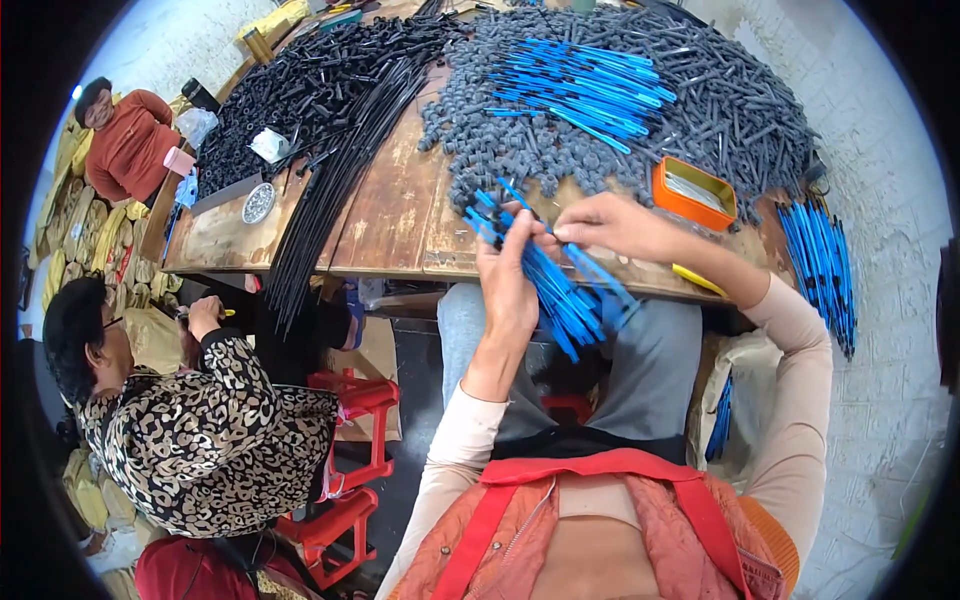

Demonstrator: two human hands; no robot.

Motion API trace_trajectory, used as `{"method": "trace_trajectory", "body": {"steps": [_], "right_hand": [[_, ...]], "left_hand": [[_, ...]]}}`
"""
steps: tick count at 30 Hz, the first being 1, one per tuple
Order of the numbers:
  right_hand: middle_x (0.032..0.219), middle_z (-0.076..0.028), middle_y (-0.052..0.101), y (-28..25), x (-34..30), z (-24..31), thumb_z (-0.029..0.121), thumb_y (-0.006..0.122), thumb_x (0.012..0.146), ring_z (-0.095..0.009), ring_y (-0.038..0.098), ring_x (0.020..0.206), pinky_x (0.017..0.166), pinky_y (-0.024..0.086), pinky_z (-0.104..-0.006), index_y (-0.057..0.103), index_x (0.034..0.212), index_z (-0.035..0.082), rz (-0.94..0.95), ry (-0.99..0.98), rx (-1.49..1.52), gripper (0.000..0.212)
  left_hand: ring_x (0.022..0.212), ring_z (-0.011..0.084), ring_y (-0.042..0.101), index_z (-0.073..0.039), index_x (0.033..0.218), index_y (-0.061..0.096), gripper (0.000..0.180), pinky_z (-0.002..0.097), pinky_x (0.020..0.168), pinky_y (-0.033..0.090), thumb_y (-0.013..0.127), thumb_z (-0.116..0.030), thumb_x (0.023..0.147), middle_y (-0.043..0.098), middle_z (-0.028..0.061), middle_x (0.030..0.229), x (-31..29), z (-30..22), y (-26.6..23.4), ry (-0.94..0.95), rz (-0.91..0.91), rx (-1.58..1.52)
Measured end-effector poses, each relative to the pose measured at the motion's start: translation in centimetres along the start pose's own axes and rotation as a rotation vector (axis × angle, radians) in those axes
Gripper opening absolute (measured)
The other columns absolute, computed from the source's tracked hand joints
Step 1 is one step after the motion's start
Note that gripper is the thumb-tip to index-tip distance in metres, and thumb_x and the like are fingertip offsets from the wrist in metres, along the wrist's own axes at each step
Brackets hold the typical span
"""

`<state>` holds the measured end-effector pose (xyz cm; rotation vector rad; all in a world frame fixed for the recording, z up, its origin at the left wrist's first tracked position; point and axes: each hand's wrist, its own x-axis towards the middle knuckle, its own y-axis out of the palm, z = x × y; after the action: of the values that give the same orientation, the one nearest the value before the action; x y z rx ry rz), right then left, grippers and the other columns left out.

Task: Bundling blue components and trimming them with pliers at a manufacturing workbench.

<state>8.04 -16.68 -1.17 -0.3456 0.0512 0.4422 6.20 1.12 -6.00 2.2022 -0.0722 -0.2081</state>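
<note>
My left hand (508,280) is closed around a bundle of slim blue plastic sticks (562,300) with dark ends, held at the table's front edge above my lap. Close beside it, my right hand (612,226) pinches a single blue stick (598,272), smeared by motion, that slants down alongside the bundle. Its exact grip point is partly hidden by the fingers. Beyond both hands, more blue sticks (580,85) lie on a heap of small grey plastic parts (730,120). An orange rectangular tin (690,213) stands just past my right hand, with thin pale pieces inside.
Left on the wooden table (395,225) lie black parts (290,95), long black rods (335,190) overhanging the edge, and a bowl of small bits (258,203). Blue sticks (820,265) hang at the right. A yellow-handled tool (700,279) lies near my right forearm. Two people sit left.
</note>
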Motion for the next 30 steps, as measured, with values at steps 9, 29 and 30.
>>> {"method": "trace_trajectory", "body": {"steps": [9, 29, 30], "right_hand": [[0.084, -0.015, 0.064, -11.2, 16.4, -4.5, 0.023, 0.068, 0.083, -0.035, 0.062, 0.085, 0.074, 0.049, -0.044, 0.064, 0.085, 0.003, -0.587, -0.262, -1.194, 0.02], [0.072, -0.003, 0.059, -8.2, -1.7, 6.0, 0.026, 0.054, 0.098, -0.01, 0.057, 0.064, 0.06, 0.047, -0.0265, 0.061, 0.094, 0.001, -0.391, -0.178, -0.009, 0.026], [0.073, -0.004, 0.06, -5.5, -3.4, 5.6, 0.026, 0.054, 0.098, -0.01, 0.058, 0.065, 0.061, 0.048, -0.0271, 0.06, 0.093, 0.002, -0.293, -0.151, 0.005, 0.025]], "left_hand": [[0.091, 0.0226, 0.068, -0.01, 0.114, 0.056, 0.024, 0.0365, 0.079, 0.056, 0.064, -0.012, 0.091, 0.068, 0.0097, 0.099, 1.6, -1.0, -2.1, -0.266, 0.067, -0.111], [0.108, 0.0232, 0.063, -0.011, 0.127, 0.051, 0.039, 0.0362, 0.086, 0.054, 0.065, -0.018, 0.092, 0.063, 0.0098, 0.119, 0.5, -1.4, -1.8, -0.117, 0.157, -0.073], [0.108, 0.0232, 0.063, -0.011, 0.127, 0.051, 0.039, 0.0362, 0.086, 0.054, 0.065, -0.018, 0.092, 0.063, 0.0098, 0.119, -0.7, -2.1, -0.2, -0.113, 0.135, -0.072]]}}
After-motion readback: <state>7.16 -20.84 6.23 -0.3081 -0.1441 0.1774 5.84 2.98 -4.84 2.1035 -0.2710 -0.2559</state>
